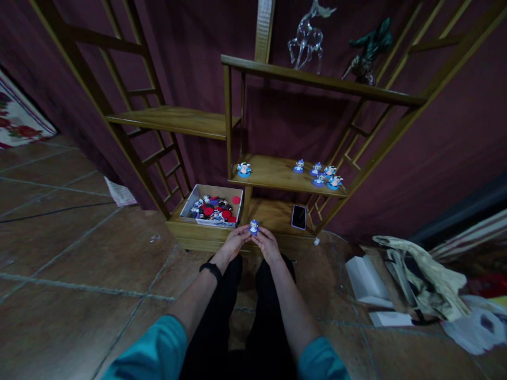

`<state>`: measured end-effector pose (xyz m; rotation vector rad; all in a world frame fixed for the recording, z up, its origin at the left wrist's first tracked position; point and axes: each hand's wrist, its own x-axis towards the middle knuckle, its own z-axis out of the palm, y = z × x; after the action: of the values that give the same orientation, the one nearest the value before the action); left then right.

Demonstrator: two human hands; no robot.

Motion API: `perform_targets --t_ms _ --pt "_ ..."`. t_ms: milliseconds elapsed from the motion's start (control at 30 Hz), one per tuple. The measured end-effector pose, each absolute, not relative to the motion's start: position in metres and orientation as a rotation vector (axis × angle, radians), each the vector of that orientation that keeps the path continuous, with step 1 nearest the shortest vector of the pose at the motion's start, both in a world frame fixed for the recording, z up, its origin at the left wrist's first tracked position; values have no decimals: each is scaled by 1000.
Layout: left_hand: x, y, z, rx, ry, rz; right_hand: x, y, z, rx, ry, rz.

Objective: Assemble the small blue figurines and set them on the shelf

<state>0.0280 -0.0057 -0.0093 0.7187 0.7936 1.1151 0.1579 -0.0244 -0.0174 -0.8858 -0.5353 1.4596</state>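
Between my fingertips, in front of the shelf unit, is a small purple-and-white figurine (pixel 254 227) on a purple base, held upright. My left hand (pixel 236 238) pinches it from the left, and my right hand (pixel 266 243) grips it from the other side. Just beyond my left hand stands an open cardboard box (pixel 191 219) with a jumble of small figurines and red discs (pixel 208 211) inside. On the shelf (pixel 269 171) above, one pink-and-blue figurine (pixel 244 169) stands at the left end. Several similar figurines (pixel 318 169) are grouped toward the right.
A phone (pixel 299 217) lies on the lower shelf to the right. Higher up stand a clear glass deer (pixel 308 38) and a dark green statue (pixel 368 50). Right of me on the floor are a white box (pixel 368 281), a beige bag (pixel 425 274) and a plastic bag (pixel 477 324).
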Motion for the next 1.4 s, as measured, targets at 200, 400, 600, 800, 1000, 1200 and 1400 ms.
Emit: perform_targets --t_ms 200,400,600,800,1000,1200,1400 --pt "31 -7 -9 799 805 1119 159 -25 -15 -909 -580 1478" --pt "32 -6 -10 795 819 1145 159 -25 -14 -940 -578 1474" --pt "30 -5 -13 814 800 1131 159 -25 -16 -934 -567 1486" --pt "30 -3 -18 843 824 1168 159 -24 -18 -924 -566 1493" --pt "32 -6 -17 861 915 1221 160 -23 -21 -932 -569 1501" --pt "34 -9 -12 922 946 1216 159 -20 -25 -943 -547 1497" --pt "32 -6 -14 990 915 1138 158 -18 -28 -928 -513 1473"
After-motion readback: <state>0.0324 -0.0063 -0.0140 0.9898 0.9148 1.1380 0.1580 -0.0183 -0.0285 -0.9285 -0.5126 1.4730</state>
